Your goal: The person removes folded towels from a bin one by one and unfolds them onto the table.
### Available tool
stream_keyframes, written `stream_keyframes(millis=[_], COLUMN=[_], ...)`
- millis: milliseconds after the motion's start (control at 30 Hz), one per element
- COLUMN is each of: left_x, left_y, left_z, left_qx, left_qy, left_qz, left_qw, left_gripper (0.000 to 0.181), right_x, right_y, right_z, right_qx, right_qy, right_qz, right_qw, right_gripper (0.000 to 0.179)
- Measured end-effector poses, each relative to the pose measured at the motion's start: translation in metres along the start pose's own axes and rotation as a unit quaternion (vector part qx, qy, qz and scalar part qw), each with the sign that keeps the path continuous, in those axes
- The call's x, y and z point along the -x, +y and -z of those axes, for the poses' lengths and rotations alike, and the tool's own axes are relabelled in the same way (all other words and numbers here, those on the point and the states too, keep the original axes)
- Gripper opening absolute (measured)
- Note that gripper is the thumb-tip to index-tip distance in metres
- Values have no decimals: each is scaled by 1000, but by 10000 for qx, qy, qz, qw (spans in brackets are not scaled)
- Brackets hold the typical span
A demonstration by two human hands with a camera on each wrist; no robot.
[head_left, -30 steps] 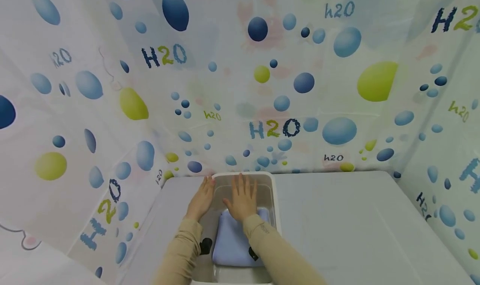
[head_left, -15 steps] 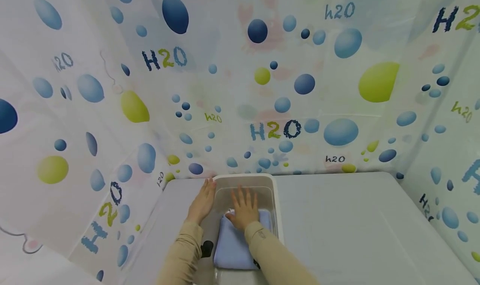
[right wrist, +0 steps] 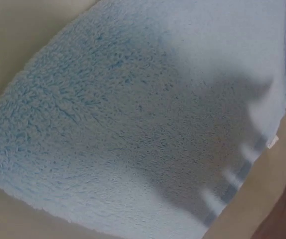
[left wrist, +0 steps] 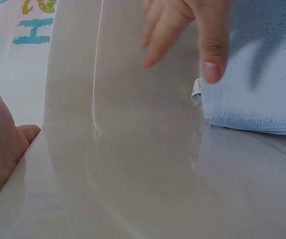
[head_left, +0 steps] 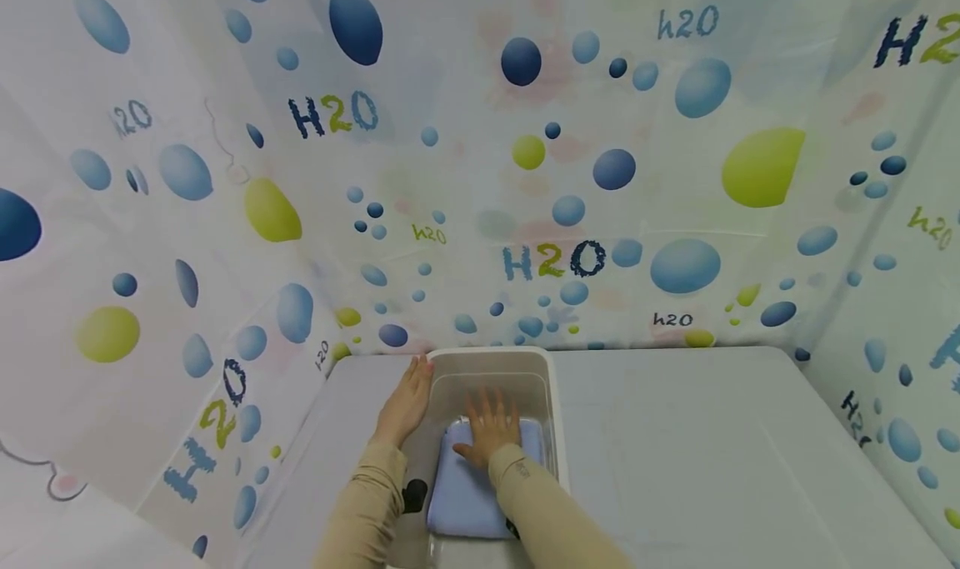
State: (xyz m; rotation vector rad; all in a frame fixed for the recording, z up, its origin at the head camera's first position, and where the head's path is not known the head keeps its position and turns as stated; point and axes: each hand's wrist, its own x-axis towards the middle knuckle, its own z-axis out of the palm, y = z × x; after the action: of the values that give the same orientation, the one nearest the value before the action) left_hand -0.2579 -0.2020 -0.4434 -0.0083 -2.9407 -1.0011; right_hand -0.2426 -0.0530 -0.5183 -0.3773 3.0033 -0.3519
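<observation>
A folded light blue towel (head_left: 468, 502) lies on the floor of a whitish plastic bin (head_left: 553, 402). Over the towel's far part is my right hand (head_left: 491, 431), palm down with fingers spread and slightly blurred. Its shadow falls on the towel's terry surface (right wrist: 108, 109) in the right wrist view. My left hand (head_left: 405, 402) rests along the bin's left rim, fingers straight and pointing away. From the left wrist, the right thumb (left wrist: 212, 64) shows close to the towel's edge, where a small white label (left wrist: 197, 91) sticks out.
The bin stands on a white table (head_left: 675, 436), towards its left side. Behind and at both sides hangs a white curtain (head_left: 465, 177) printed with blue and green drops and H2O lettering. A black wrist camera (head_left: 414, 496) sits under the left sleeve.
My right hand has drawn back from the bin's far end and come down closer over the towel, fingers still spread. The left hand stays at the left rim.
</observation>
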Motion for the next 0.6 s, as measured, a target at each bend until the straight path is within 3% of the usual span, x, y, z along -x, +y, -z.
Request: stream_keyframes(millis=[300,600], left_x=[-3,0], left_y=[3,-3], left_z=[-1,0], left_qx=[69,-53], left_qy=[-6,8], left_qz=[-103,-11], left_qw=[9999,10000], left_gripper=[63,66], right_x=[10,-3], right_y=[-1,-2], right_z=[17,-18], right_qx=[-92,-192], right_qy=[-596,-598], right_qz=[-379,-857], right_qw=[9975,9943], right_gripper=[76,80])
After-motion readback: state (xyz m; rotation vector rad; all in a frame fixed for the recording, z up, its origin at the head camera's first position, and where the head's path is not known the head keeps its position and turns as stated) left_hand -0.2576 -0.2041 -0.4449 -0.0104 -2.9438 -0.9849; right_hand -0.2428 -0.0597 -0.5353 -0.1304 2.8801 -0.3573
